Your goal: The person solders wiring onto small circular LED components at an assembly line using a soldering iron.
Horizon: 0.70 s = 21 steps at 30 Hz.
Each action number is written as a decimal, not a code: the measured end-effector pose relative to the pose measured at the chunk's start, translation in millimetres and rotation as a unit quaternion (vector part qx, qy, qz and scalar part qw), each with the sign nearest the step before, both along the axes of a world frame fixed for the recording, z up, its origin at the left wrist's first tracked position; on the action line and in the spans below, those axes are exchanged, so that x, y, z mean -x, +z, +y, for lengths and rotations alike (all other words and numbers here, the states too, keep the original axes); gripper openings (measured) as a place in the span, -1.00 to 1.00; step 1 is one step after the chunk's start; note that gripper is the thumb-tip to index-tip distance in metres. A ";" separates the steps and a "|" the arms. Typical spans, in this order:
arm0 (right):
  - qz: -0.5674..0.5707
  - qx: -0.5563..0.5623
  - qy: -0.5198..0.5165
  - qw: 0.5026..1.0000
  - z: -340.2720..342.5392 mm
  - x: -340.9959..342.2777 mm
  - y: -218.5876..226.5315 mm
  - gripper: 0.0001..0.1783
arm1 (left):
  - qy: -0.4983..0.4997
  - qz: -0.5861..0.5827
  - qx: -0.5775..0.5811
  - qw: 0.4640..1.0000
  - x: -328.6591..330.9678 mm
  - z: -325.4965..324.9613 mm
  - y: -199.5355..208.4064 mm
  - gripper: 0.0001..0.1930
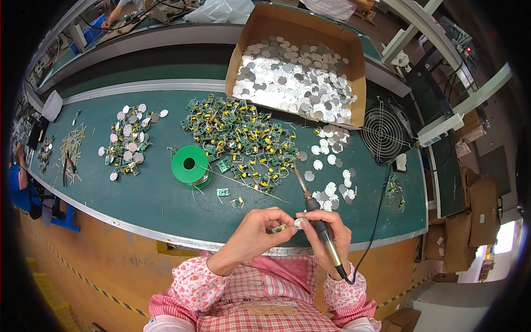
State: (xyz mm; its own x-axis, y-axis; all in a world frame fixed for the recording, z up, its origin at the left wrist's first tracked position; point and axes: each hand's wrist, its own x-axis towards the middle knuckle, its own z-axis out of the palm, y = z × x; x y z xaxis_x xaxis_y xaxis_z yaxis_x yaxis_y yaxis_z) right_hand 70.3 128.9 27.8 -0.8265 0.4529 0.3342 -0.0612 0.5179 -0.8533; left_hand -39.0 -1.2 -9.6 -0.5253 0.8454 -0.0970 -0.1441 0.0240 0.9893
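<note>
Pink-checked sleeves come up from the near edge, and both hands meet just over the near rim of the green work table (155,205). At the left, the left hand (255,235) has its fingers curled in, thumb and forefinger pinched on a small circuit board (278,228) with a yellow part. At the right, the right hand (331,235) is closed around the handle of a soldering iron (316,218), which lies across the palm with its tip pointing far and left; its fingertips also pinch a small white round disc (300,223), held right against the small circuit board. A black cord (376,218) runs from the iron's handle up the right side of the table.

Just beyond the hands, loose white discs (331,191) lie scattered on the right. A green solder spool (189,164) sits to the left of centre, with a thin strand of wire trailing right toward the iron. Behind it spreads a heap of small green circuit boards (238,138). Farther left lie a smaller mixed cluster of boards and discs (128,141) and a bundle of thin pale wires (71,148). At the far side, an open cardboard box (301,27) holds many silver and white discs. A small black fan (384,133) stands at the far right.
</note>
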 end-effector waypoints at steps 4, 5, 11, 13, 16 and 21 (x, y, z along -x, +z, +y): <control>0.030 -0.112 -0.074 0.990 -1.6 2.3 9.6 -0.72 | 0.015 -0.138 0.037 0.990 5.9 0.0 13.9 -0.91; 0.047 -0.147 -0.102 0.983 -0.6 -0.1 12.3 -0.71 | 0.035 -0.177 0.025 0.983 7.8 0.6 14.3 -0.92; 0.113 0.080 -0.132 0.981 -11.4 -28.6 14.9 -0.77 | 0.099 -0.241 -0.010 0.965 14.2 3.7 9.2 -0.89; 0.153 0.045 -0.078 0.984 -10.0 -31.8 10.5 -0.77 | 0.111 -0.249 -0.011 0.962 14.9 3.4 9.8 -0.88; 0.135 0.056 -0.074 0.987 -12.6 -32.9 13.3 -0.77 | 0.110 -0.247 -0.022 0.963 14.2 5.3 13.1 -0.88; 0.129 0.058 -0.065 0.988 -13.4 -29.8 11.5 -0.77 | 0.106 -0.258 -0.039 0.959 13.0 5.5 18.4 -0.87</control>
